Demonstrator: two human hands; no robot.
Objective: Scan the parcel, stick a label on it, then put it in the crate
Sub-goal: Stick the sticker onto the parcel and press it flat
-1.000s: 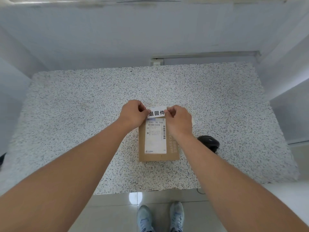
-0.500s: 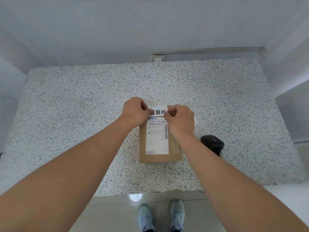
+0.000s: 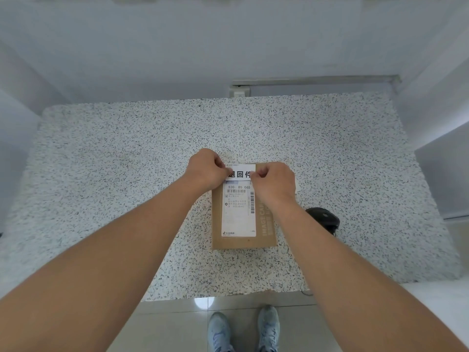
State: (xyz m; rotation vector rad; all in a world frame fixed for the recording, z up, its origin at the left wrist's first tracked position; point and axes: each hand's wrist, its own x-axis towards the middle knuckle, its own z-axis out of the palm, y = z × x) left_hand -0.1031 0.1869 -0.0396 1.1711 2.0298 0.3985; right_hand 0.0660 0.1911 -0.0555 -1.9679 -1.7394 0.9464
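- Two hands, left (image 3: 206, 168) & right (image 3: 275, 182), each grip pinching one end of label (image 3: 241, 172).
- Label lower than 1 s ago, now at parcel (image 3: 243, 207) top edge; parcel flat on desk (image 3: 127, 174).
- Sticking nearly done; crate unseen.

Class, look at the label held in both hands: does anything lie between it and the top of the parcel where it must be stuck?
Nothing visible does. The left hand and right hand hold the label directly over the parcel, at its far end. No crate is in view.
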